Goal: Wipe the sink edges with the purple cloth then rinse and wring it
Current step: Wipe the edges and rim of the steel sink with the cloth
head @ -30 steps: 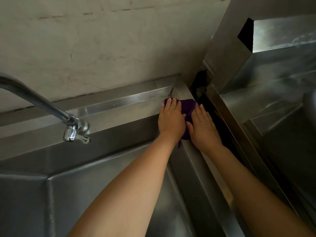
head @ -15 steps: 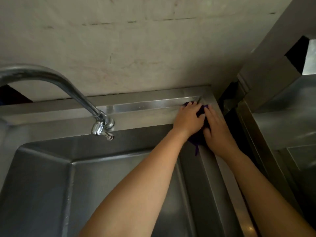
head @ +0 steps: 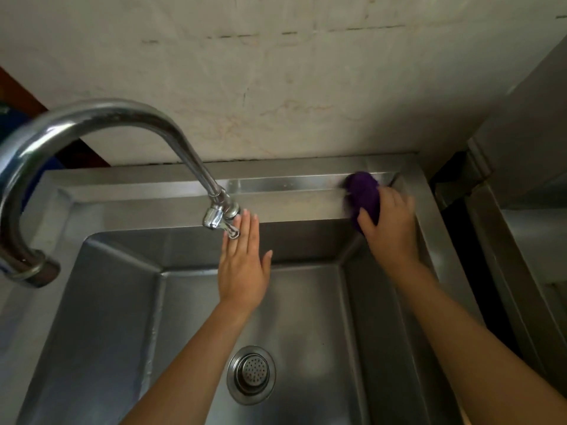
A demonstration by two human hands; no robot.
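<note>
**Cloth Held at Back Corner of Sink Edge**

The fingers of the right hand are closed around the bunched purple cloth, which is pressed onto the back edge of the sink, near its right corner. Well to the left of them, the left hand is held flat with fingers spread and empty, its fingertips just below the tap handle. The drain strainer is seen far below both hands.

Purple cloth blurred, partly hand-covered.
</note>
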